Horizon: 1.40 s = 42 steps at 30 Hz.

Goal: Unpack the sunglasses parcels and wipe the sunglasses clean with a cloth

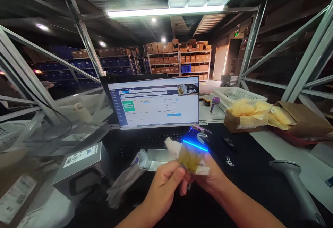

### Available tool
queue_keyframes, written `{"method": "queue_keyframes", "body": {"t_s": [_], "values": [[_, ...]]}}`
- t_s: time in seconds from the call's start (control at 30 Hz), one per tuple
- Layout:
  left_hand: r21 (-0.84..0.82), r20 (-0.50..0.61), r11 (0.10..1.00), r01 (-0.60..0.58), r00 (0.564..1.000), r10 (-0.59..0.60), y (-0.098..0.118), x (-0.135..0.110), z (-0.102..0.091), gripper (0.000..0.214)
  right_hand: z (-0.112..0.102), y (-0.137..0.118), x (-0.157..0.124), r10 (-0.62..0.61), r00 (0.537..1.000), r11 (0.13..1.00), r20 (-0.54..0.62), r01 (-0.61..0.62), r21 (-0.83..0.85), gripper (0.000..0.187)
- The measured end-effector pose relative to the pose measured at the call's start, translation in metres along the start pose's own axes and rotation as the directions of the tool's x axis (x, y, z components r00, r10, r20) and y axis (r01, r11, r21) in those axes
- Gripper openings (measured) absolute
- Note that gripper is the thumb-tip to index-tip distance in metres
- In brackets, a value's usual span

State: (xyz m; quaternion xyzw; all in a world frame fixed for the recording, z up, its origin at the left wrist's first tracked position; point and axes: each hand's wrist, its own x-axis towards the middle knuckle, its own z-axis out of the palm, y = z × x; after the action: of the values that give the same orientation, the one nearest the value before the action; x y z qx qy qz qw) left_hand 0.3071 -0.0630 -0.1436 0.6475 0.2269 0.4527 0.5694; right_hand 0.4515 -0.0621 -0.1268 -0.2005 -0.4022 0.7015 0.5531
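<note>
A small plastic packet (191,157), yellow below and blue at the top, is held up in front of the keyboard (145,143). A bright blue line of light crosses it, and a shiny hook shape shows near its top. My left hand (168,179) pinches the packet's lower left edge, thumb in front. My right hand (212,172) is closed around its right side from behind, its fingers partly hidden. Crumpled white paper (173,147) sticks out beside the packet. Behind my left hand are an open whitish box (158,158) and a crumpled translucent plastic bag (127,181).
A lit monitor (156,103) stands at the back. To the left is a grey labelled box (80,165). On the right lie a mouse (228,142), a handheld scanner (292,179), a carton of yellow packets (244,122) and a purple-lidded bottle (214,106). Metal rack posts flank the desk.
</note>
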Motion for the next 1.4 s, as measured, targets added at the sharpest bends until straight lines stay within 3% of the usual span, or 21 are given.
{"method": "queue_keyframes", "body": {"t_s": [0.13,0.37,0.5,0.7,0.83,0.97,1.07,1.2,1.3,1.4], "values": [[0.037,0.026,0.999,-0.013,1.0,0.012,0.005,-0.001,0.001,0.051,-0.004,0.002,-0.001,-0.108,0.994,0.993,0.001,0.108,-0.052,0.038],[0.138,0.033,0.99,-0.029,0.999,0.025,0.009,-0.002,-0.003,0.055,0.004,0.0,-0.007,-0.202,0.97,0.979,-0.133,0.197,-0.051,0.044],[0.143,0.066,0.988,-0.053,0.997,0.044,0.005,-0.001,-0.005,0.052,0.009,-0.006,-0.009,-0.196,0.972,0.98,-0.129,0.2,0.017,0.037],[0.104,0.079,0.992,-0.073,0.995,0.065,0.001,0.005,-0.003,0.051,0.005,-0.005,0.0,-0.134,0.951,0.959,-0.278,0.195,0.205,0.039],[0.054,0.017,0.997,-0.055,0.998,0.054,-0.002,0.004,0.0,0.051,0.006,-0.002,0.003,-0.198,0.956,0.976,-0.215,0.212,0.042,0.047],[0.01,-0.058,0.999,-0.041,0.997,0.041,0.0,0.0,0.004,0.053,0.007,-0.002,-0.001,-0.175,0.964,0.981,-0.2,0.155,-0.115,0.059],[0.019,-0.039,0.999,-0.048,0.998,0.048,0.003,-0.003,0.008,0.053,0.008,-0.006,-0.004,-0.151,0.97,0.988,-0.189,0.142,-0.06,0.055],[0.069,-0.007,0.995,-0.076,0.997,0.077,0.003,-0.003,0.009,0.052,0.009,-0.012,-0.006,-0.193,0.948,0.967,-0.252,0.227,0.114,0.043],[0.092,-0.002,0.992,-0.092,0.996,0.092,0.002,-0.002,0.007,0.053,0.011,-0.011,-0.005,-0.191,0.959,0.976,-0.209,0.208,0.063,0.043],[0.113,-0.035,0.99,-0.088,0.995,0.093,0.002,-0.003,0.006,0.055,0.01,-0.008,-0.004,-0.175,0.966,0.984,-0.19,0.166,-0.064,0.055]]}}
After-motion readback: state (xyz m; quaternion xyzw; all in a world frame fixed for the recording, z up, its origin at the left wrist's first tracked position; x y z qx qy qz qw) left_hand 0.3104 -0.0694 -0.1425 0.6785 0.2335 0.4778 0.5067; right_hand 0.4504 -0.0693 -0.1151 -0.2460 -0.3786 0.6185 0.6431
